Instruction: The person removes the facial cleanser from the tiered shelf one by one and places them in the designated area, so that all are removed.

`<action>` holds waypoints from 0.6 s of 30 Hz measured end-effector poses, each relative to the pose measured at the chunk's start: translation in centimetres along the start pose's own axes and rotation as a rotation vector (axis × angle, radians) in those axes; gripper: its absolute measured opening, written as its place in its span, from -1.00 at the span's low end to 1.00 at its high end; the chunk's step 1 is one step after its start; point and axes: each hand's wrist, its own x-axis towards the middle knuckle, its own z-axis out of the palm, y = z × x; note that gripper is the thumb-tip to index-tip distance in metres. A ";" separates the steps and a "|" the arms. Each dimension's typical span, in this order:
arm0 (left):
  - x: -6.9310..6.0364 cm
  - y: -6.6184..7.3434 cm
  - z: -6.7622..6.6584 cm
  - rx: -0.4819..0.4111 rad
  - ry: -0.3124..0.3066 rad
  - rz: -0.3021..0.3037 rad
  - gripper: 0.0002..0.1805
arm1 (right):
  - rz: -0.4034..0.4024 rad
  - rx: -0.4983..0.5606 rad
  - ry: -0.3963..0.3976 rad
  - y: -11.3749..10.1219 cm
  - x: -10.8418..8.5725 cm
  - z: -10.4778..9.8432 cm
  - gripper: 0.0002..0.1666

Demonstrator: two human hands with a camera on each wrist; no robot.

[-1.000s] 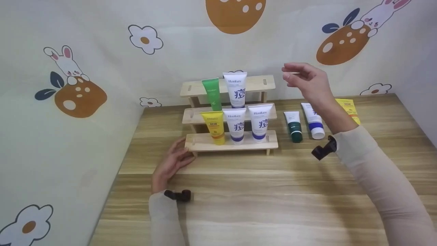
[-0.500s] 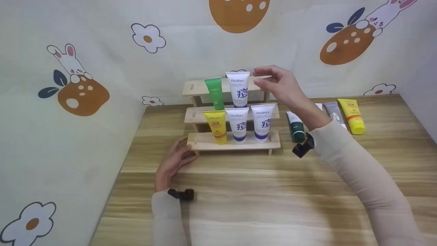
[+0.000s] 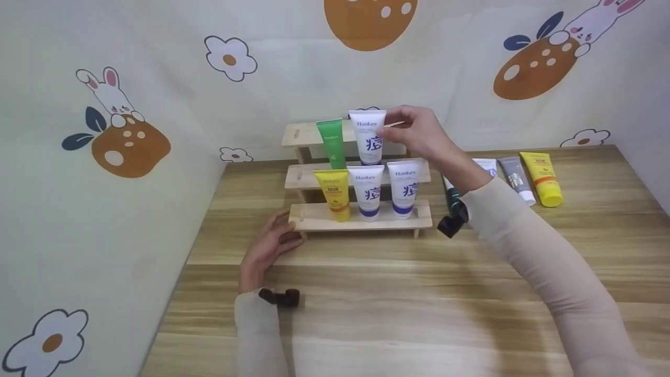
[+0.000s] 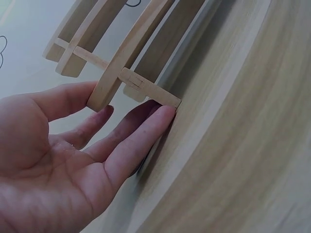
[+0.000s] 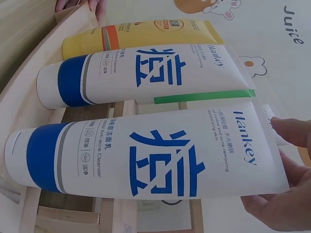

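Note:
In the head view, my right hand (image 3: 416, 132) pinches the right edge of a white Hankey tube (image 3: 366, 144) standing on the middle tier of a wooden three-tier rack (image 3: 309, 225). The thumb is in front of the tube, and the other fingers are partly hidden behind it. My left hand (image 3: 264, 248) is at the rack's lower left corner. Its extended fingers (image 4: 138, 141) touch the shelf end and the leg in the left wrist view. Left of the held tube stands a green tube (image 3: 332, 144). A yellow tube (image 3: 335, 196) and two white tubes (image 3: 367, 193) stand on the bottom tier.
Right of the rack, a dark green tube (image 3: 453, 199), a white tube (image 3: 487, 165), a grey tube (image 3: 515, 180) and a yellow tube (image 3: 542, 180) lie on the wooden table (image 3: 377, 303). A printed wall (image 3: 293, 63) stands close behind the rack.
My right hand has moved left from above the lying tubes to the white tube on the middle tier and taken hold of its edge. The left hand has stayed at the rack.

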 end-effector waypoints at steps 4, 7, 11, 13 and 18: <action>-0.1 -0.1 0.0 -0.017 -0.003 0.004 -0.44 | 0.031 -0.013 0.008 -0.2 0.4 0.0 -0.53; -0.1 -0.2 -0.1 -0.028 -0.012 0.016 -0.44 | 0.037 -0.016 0.012 -0.3 0.7 0.2 -0.55; -0.1 -0.3 -0.2 -0.036 -0.014 0.026 -0.46 | 0.042 -0.029 -0.001 -0.4 1.0 0.4 -0.52; -0.1 -0.3 -0.1 -0.039 -0.006 0.024 -0.47 | 0.045 -0.039 -0.008 -0.4 1.1 0.6 -0.51; -0.1 -0.2 0.0 -0.011 -0.003 0.023 -0.45 | 0.024 -0.052 0.013 -0.5 1.3 1.0 -0.58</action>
